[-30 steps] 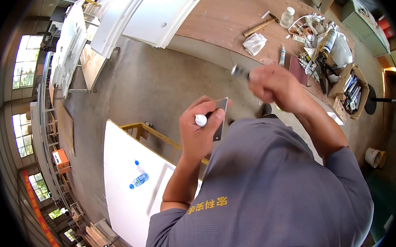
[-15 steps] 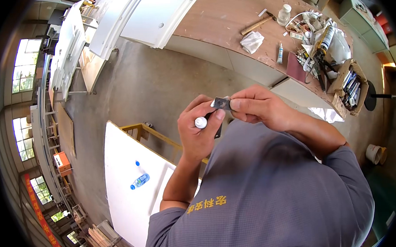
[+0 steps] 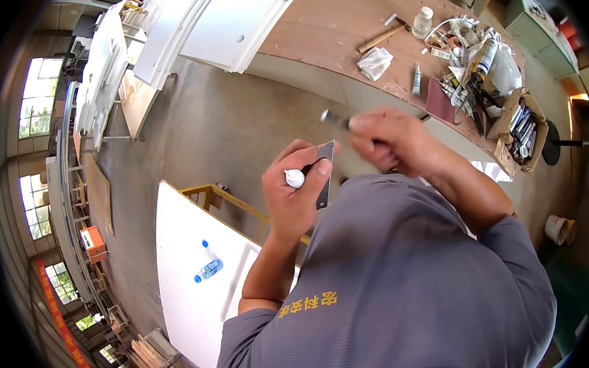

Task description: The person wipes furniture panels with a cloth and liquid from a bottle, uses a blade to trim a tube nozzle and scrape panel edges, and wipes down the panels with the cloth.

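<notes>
My left hand [image 3: 289, 191] is closed around a dark, flat, blade-like plate [image 3: 324, 189]. A white-capped tube [image 3: 295, 178] is also held in its fingers, the cap pointing up at me, its body hidden by the hand. Off to the right and apart from the plate, my right hand [image 3: 392, 142] is smeared by motion. Its fingers are closed on a short dark piece with a pale tip [image 3: 336, 119], too blurred to name.
Beyond my hands a brown workbench [image 3: 313, 23] carries a hammer [image 3: 381, 37], crumpled white paper [image 3: 375, 63], a glue tube [image 3: 416, 79], a jar [image 3: 422, 22] and a cardboard box [image 3: 523, 132] of tools. A bottle [image 3: 209, 270] lies on a white panel [image 3: 188, 316] at left.
My hands were together at the plate. My right hand has come away to the right and up, carrying the short dark piece. My left hand has stayed nearly in place.
</notes>
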The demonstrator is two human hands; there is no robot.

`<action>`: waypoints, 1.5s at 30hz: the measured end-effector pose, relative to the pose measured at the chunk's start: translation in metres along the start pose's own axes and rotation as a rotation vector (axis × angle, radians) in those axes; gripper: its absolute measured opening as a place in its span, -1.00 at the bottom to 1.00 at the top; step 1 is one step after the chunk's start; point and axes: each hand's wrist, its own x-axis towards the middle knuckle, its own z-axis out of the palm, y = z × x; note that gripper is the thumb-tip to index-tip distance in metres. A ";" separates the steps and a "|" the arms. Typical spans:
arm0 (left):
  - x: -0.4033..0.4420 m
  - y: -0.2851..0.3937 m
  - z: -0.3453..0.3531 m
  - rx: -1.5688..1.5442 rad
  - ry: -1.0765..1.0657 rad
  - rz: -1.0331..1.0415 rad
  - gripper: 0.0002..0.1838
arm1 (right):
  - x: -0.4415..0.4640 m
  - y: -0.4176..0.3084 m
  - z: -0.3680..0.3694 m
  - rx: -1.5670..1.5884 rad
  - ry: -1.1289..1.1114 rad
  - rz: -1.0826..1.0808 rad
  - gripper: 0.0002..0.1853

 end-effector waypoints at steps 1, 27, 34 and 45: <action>0.000 0.002 -0.003 0.010 -0.004 -0.030 -0.82 | 0.003 -0.002 -0.011 -0.004 0.011 -0.014 -0.60; 0.016 0.003 -0.007 0.536 -0.078 0.283 -0.74 | 0.012 0.002 0.008 -0.359 0.124 -0.194 -0.76; 0.013 0.004 -0.018 0.150 -0.086 -0.139 -0.75 | 0.002 -0.011 0.018 -0.338 0.246 -0.244 -0.75; 0.009 -0.005 -0.011 -0.205 -0.090 -0.294 -0.68 | -0.003 -0.002 0.022 -0.334 0.022 0.021 -0.63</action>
